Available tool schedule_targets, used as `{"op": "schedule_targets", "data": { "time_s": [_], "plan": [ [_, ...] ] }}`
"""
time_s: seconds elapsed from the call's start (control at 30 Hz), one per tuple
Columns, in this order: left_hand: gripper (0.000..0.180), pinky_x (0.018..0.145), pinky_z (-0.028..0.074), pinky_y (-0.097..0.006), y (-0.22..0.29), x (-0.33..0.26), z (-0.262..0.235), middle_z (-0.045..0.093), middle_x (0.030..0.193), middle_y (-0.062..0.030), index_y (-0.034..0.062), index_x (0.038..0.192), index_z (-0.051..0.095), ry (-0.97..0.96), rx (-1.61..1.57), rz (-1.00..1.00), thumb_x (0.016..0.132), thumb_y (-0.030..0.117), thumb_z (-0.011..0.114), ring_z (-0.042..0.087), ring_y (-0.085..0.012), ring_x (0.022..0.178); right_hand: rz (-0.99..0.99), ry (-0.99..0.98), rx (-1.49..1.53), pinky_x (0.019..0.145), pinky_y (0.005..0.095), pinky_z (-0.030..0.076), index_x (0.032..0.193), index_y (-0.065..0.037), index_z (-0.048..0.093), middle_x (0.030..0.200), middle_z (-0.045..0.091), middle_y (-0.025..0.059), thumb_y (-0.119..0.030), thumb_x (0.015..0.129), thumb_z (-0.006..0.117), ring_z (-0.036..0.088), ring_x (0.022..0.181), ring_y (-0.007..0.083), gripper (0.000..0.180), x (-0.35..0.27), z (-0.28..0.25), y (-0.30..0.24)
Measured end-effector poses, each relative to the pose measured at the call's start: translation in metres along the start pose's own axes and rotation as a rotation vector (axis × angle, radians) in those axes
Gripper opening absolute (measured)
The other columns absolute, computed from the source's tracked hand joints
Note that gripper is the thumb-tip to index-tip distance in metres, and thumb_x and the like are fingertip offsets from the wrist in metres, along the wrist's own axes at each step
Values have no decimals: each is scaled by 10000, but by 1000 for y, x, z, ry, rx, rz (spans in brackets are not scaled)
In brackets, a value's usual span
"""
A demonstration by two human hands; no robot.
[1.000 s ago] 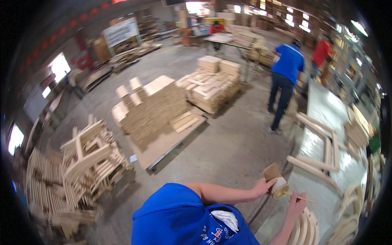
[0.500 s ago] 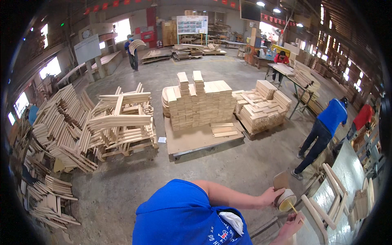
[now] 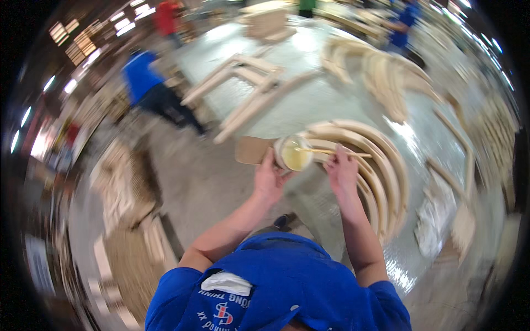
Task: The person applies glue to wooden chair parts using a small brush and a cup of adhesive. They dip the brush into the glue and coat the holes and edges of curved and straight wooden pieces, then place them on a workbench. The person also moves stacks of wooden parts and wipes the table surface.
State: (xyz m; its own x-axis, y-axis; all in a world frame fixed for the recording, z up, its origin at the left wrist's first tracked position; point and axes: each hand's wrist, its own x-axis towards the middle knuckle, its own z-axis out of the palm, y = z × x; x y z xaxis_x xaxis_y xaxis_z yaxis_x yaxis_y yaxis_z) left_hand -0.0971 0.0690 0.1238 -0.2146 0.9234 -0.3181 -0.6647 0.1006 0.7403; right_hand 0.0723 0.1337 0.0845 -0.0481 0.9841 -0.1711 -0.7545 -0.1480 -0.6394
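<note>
My left hand (image 3: 269, 179) grips a small round tub (image 3: 293, 154) of pale yellow glue at the near edge of a shiny worktable (image 3: 309, 99). My right hand (image 3: 342, 170) holds a thin wooden stick (image 3: 330, 151) whose tip lies across the tub's mouth. Just right of both hands lies a stack of curved pale wooden pieces (image 3: 381, 171). A flat brown card (image 3: 253, 149) sits on the table to the left of the tub.
Straight wooden frame parts (image 3: 248, 83) and more curved parts (image 3: 386, 71) lie farther back on the table. A crumpled white rag (image 3: 436, 220) lies at right. A person in blue (image 3: 149, 88) stands at left by stacked wood (image 3: 118, 187); others work far behind.
My view has swung sharply from the workshop floor and wood stacks round onto the worktable. Both hands stay on the tub and stick, now at the middle of the picture.
</note>
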Motion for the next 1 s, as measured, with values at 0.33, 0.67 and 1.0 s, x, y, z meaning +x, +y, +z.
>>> {"op": "schedule_targets", "data": {
  "time_s": [0.33,0.67,1.0],
  "plan": [
    [418,882,503,-428,-89,34,84,520,1194,-107,69,1252,429,-542,104,-568,970,356,315,530,-241,1090,-414,603,5,428,240,425,771,-75,495,603,519,31,-218,844,649,495,484,96,223,-93,-77,-61],
    [394,869,498,-466,-155,51,94,516,1182,-99,80,1244,435,-554,220,-789,963,345,356,540,-244,1039,-778,993,-726,507,228,438,771,-53,494,624,567,55,-145,860,603,515,521,99,168,-146,-127,-123],
    [356,829,507,-442,-153,71,86,542,1151,-82,91,1199,463,-570,170,-755,947,337,412,564,-229,1023,-467,1001,-1479,549,358,414,768,-8,534,591,530,133,-216,810,609,524,549,264,225,-114,-154,-147]
  ]
}}
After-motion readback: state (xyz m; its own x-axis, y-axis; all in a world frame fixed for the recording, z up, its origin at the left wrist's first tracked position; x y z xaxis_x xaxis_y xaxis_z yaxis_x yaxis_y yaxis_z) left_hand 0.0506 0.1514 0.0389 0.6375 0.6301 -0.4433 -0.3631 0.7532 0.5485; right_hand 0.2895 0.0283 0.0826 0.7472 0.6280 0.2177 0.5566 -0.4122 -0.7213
